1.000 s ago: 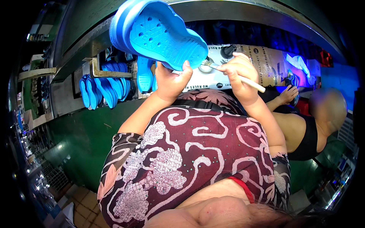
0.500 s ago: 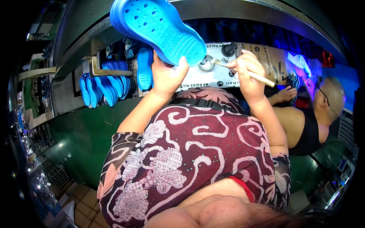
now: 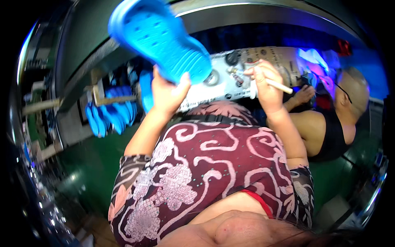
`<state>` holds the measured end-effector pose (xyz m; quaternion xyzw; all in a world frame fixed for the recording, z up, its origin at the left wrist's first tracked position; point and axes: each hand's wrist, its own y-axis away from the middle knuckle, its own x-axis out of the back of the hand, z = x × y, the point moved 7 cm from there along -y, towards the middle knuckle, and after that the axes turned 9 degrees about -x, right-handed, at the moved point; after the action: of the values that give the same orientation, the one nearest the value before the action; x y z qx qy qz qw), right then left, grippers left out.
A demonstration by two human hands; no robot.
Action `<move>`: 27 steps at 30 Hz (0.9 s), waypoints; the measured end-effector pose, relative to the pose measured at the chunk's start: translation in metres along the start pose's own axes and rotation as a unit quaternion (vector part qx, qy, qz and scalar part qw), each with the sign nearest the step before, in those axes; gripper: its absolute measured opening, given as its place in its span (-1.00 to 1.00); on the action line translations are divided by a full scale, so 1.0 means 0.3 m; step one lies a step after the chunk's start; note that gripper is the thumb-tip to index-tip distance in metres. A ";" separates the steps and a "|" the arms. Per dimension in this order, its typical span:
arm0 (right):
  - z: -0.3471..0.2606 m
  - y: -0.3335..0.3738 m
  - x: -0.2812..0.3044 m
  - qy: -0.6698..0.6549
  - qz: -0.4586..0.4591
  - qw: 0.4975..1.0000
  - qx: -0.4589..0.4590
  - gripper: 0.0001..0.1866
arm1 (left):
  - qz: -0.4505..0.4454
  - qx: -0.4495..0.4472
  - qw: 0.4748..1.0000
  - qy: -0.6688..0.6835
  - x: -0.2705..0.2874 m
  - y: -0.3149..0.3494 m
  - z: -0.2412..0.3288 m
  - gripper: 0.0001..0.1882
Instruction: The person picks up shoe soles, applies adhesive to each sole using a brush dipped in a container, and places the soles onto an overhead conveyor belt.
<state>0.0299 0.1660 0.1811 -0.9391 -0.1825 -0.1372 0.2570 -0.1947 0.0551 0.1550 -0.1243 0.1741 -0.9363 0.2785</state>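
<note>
Raised over the bench, a blue foam shoe sole (image 3: 160, 41) shows its hollowed face with small holes and curved ridges. My left hand (image 3: 169, 92) grips its lower edge, thumb on the ridged end. My right hand (image 3: 269, 88) is closed round a brush (image 3: 279, 85) with a pale handle. The brush tip points left and is apart from the sole. Partly behind the sole's end sits a small round pale cup (image 3: 212, 78) on the white plastic-covered work surface (image 3: 197, 96). A black rounded object (image 3: 233, 57) stands behind the cup.
More blue soles (image 3: 111, 111) lie in a row at the left, by a wooden bar (image 3: 117, 99). A metal rail (image 3: 255, 11) runs along the far side. Brown printed cardboard (image 3: 275, 59) covers the surface at right. A co-worker (image 3: 321, 123) sits close on my right.
The view has shifted and blurred. The sole has moved slightly left in it with my left hand. The brush tip, earlier by the cup, is now farther right of it.
</note>
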 end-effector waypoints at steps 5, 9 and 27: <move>0.139 0.152 0.082 -0.033 0.034 0.989 -0.139 -0.72 | -0.144 0.124 0.969 0.158 -0.028 -0.075 0.115 -0.25; 0.098 0.229 0.147 -0.007 0.085 0.985 -0.151 -0.76 | -0.422 0.204 0.839 0.278 -0.272 -0.126 0.174 -0.11; 0.099 0.276 0.132 -0.020 0.105 0.968 -0.229 -0.75 | -0.417 0.068 0.871 0.251 -0.548 -0.294 -0.013 -0.56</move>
<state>0.1044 0.1263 0.1344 -0.9893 -0.0518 -0.1287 0.0445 -0.1044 0.2182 0.1641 0.0730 0.1061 -0.9746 -0.1831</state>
